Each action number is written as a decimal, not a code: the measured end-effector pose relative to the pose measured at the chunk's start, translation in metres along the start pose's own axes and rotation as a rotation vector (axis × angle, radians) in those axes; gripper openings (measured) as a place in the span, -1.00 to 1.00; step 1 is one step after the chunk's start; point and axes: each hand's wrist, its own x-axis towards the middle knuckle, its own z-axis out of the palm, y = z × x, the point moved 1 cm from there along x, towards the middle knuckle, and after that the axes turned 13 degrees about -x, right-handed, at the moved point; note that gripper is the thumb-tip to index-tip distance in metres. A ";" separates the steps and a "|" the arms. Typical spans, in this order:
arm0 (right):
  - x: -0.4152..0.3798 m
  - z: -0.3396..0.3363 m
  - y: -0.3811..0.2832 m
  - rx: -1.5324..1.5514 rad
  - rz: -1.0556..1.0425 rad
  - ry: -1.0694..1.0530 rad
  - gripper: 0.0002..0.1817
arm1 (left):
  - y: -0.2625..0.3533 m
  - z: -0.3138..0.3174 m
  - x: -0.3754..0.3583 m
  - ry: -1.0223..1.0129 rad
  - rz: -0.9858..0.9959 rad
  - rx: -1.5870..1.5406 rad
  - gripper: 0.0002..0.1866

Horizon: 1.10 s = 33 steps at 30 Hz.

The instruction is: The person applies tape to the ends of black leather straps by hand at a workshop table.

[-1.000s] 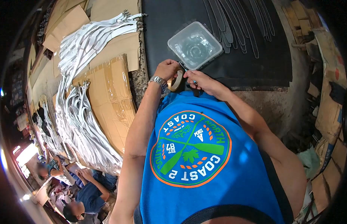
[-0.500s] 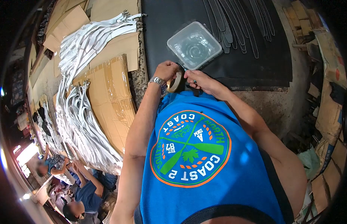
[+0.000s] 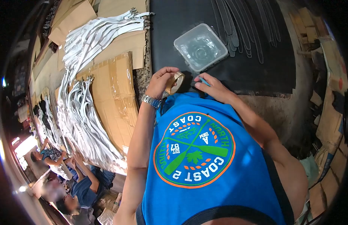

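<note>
My left hand [image 3: 161, 82], with a metal watch on the wrist, has its fingers closed at the upper rim of a roll of tan packing tape [image 3: 175, 83]. The roll stands on its edge close to my blue shirt. To the right, my right hand [image 3: 214, 89] is closed on a slim blue pen-like tool [image 3: 204, 81]; its tip is too small to make out. A gap separates the two hands. Beyond them, a clear plastic tub [image 3: 201, 48] rests on the black work surface [image 3: 164, 41].
Dark stitched straps [image 3: 234, 28] lie at the far right of the work surface. White straps with metal ends [image 3: 97, 35] hang over cardboard [image 3: 114, 86] on the left. Two people [image 3: 86, 189] sit at lower left. Cardboard scraps [image 3: 324, 120] line the right side.
My hands were together at the tape roll and have moved apart. The left now grips the roll's rim; the right has drawn right with the blue tool. The view has shifted slightly.
</note>
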 end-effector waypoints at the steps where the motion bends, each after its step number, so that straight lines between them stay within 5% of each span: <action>1: -0.004 -0.014 -0.034 0.037 0.146 -0.084 -0.55 | 0.003 0.004 -0.008 -0.016 0.015 0.028 -0.73; 5: 0.021 -0.010 -0.065 -0.025 -0.080 0.143 -0.56 | 0.014 0.018 -0.031 -0.059 0.055 0.115 -0.68; 12: 0.054 -0.010 -0.067 -0.300 0.032 -0.033 -0.56 | 0.008 0.028 -0.037 -0.025 0.132 0.251 -0.64; 20: 0.053 0.001 -0.056 -0.210 -0.109 -0.006 -0.64 | 0.001 0.025 -0.040 0.049 0.218 0.233 -0.68; 26: 0.055 0.001 -0.058 -0.238 -0.126 0.000 -0.81 | -0.001 0.029 -0.044 0.064 0.309 0.148 -0.49; 33: 0.066 0.003 -0.051 -0.166 -0.215 -0.006 -0.75 | 0.000 0.017 -0.053 -0.005 0.190 0.281 -0.41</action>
